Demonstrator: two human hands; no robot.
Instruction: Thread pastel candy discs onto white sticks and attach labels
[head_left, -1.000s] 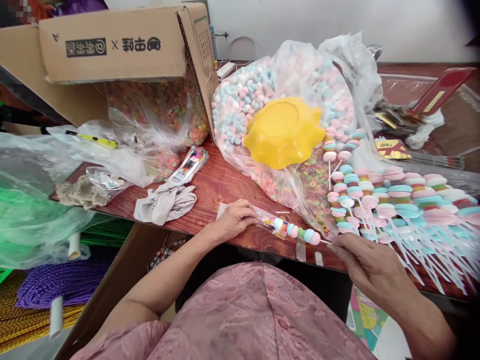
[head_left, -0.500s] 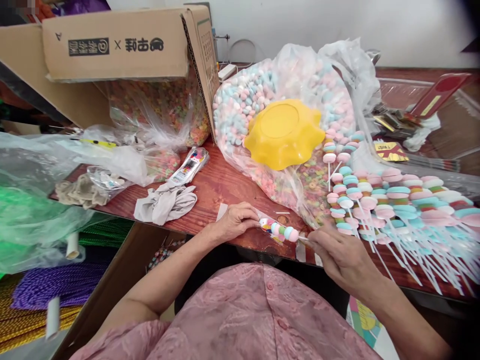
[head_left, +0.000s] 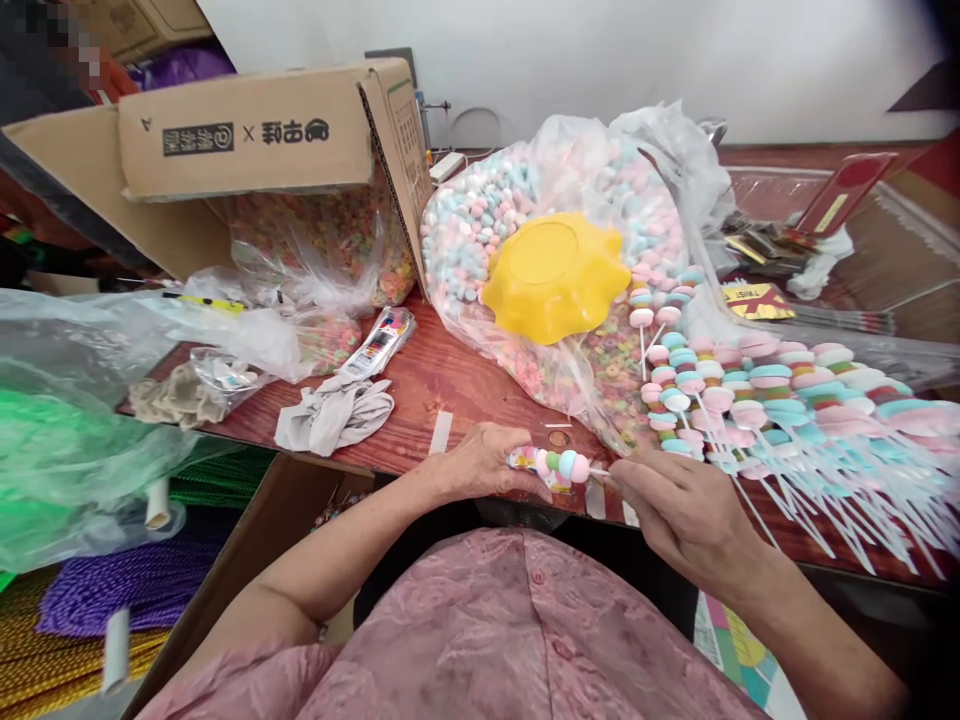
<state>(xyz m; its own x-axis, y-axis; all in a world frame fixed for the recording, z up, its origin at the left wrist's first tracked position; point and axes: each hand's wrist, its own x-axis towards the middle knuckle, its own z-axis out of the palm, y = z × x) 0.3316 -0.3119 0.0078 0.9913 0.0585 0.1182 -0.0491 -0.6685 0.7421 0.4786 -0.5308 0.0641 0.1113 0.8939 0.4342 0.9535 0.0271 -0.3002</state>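
Note:
A candy skewer point(head_left: 559, 464) of pink, blue and green discs on a white stick lies between my hands at the near edge of the red-brown table point(head_left: 457, 375). Its candy end sits inside a small clear printed wrapper point(head_left: 525, 461). My left hand point(head_left: 484, 463) is closed on that wrapper. My right hand point(head_left: 671, 502) pinches the stick just right of the candy. A big heap of finished candy skewers point(head_left: 780, 400) lies directly to the right, sticks pointing toward me.
A large clear bag of pink and blue candy point(head_left: 525, 200) holds an upturned yellow bowl point(head_left: 553, 276). A cardboard box point(head_left: 262, 140) with coloured ring candy stands behind left. Grey cloth point(head_left: 334, 412), plastic bags point(head_left: 75, 420) and rope coils point(head_left: 97, 590) lie left.
My right hand has slid left along the stick, pushing the candy skewer deeper into the wrapper held by my left hand. The view has shifted slightly.

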